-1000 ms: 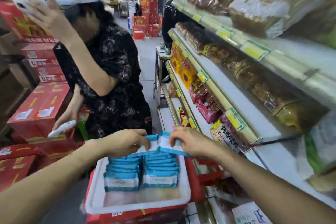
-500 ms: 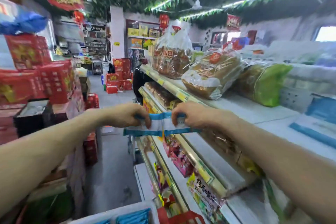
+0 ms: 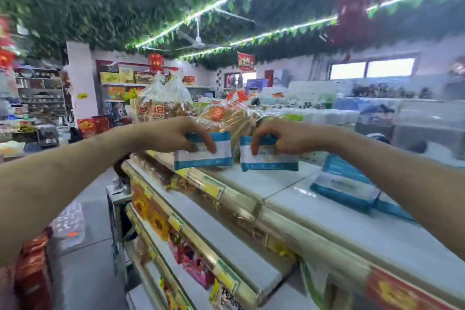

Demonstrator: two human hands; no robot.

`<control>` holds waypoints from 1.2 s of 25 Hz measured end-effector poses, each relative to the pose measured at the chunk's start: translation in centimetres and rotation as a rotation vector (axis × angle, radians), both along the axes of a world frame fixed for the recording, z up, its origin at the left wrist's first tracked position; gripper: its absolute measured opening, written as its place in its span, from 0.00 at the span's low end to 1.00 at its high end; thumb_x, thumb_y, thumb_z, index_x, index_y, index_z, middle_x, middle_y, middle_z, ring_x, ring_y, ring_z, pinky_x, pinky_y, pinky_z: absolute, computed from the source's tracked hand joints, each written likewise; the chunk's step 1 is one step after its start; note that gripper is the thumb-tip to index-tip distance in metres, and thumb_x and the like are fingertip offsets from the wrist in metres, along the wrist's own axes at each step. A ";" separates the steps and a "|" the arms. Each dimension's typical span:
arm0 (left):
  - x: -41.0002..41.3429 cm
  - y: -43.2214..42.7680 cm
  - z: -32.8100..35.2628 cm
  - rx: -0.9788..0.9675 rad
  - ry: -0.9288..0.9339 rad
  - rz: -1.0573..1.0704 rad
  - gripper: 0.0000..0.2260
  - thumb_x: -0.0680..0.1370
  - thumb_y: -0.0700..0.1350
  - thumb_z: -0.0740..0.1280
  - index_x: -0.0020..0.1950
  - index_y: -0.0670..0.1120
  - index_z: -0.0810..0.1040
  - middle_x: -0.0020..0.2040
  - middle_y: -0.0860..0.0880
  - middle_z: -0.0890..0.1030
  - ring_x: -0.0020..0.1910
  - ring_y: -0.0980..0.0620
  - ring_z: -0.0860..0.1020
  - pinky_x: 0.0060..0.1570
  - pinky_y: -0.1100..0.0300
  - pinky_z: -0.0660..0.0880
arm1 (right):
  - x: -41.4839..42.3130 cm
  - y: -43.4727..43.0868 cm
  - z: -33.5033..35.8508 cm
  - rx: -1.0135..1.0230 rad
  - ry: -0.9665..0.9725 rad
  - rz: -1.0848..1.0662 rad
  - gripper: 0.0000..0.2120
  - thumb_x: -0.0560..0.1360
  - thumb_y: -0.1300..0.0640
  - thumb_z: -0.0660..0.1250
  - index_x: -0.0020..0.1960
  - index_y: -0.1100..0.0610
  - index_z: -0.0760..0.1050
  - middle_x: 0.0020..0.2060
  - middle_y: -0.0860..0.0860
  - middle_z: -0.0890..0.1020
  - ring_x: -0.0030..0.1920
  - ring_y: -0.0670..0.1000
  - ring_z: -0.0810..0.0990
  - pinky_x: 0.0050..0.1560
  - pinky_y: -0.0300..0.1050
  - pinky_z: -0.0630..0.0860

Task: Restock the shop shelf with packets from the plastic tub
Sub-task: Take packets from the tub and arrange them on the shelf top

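Hovering over white top shelf (image 3: 254,185): left grip (image 3: 176,137) pinches top of left blue-white flat plastic packet (image 3: 210,157), right grip (image 3: 285,138) pinches right blue-white flat plastic packet (image 3: 270,162). Both upright, long axes horizontal, shelf straight below. Lying blue-white packet stack (image 3: 346,182) nearer right grip.

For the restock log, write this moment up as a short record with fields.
left hand: grips a blue-and-white packet by its top edge
right hand: grips a second packet the same way
position: both packets upright, side by side, at the top shelf; contact with it unclear
behind them: bagged bread
already there: matching packets lying flat further right on the shelf
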State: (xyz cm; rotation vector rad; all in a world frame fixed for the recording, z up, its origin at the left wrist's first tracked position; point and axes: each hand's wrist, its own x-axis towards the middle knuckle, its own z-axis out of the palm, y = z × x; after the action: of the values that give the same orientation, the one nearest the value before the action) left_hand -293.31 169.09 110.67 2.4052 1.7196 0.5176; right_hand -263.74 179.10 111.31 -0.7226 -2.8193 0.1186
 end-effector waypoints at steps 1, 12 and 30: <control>2.3 1.5 0.1 0.004 -0.003 -0.045 0.20 0.81 0.36 0.67 0.57 0.62 0.84 0.62 0.62 0.80 0.61 0.60 0.78 0.65 0.56 0.75 | 2.3 0.4 0.1 -0.004 0.007 -0.048 0.24 0.71 0.74 0.63 0.54 0.49 0.83 0.56 0.42 0.77 0.53 0.37 0.73 0.52 0.39 0.71; 26.1 12.4 1.2 -0.051 -0.067 -0.504 0.23 0.81 0.34 0.65 0.60 0.63 0.84 0.65 0.60 0.79 0.59 0.57 0.80 0.57 0.59 0.81 | 27.8 -3.3 0.9 -0.096 0.063 -0.519 0.30 0.75 0.73 0.62 0.56 0.37 0.81 0.59 0.37 0.75 0.57 0.43 0.76 0.53 0.42 0.74; 38.4 13.8 2.4 0.101 0.009 -0.703 0.25 0.81 0.35 0.67 0.62 0.68 0.80 0.63 0.65 0.76 0.59 0.59 0.77 0.61 0.53 0.77 | 40.5 -0.3 -6.4 0.006 0.068 -0.697 0.24 0.78 0.69 0.65 0.62 0.43 0.81 0.59 0.47 0.74 0.60 0.50 0.74 0.67 0.51 0.74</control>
State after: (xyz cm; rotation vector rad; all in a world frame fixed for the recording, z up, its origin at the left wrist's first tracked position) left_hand -254.96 182.94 113.04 2.8374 0.7534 0.4835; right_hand -223.28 178.84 104.93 -1.6001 -2.3373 0.0132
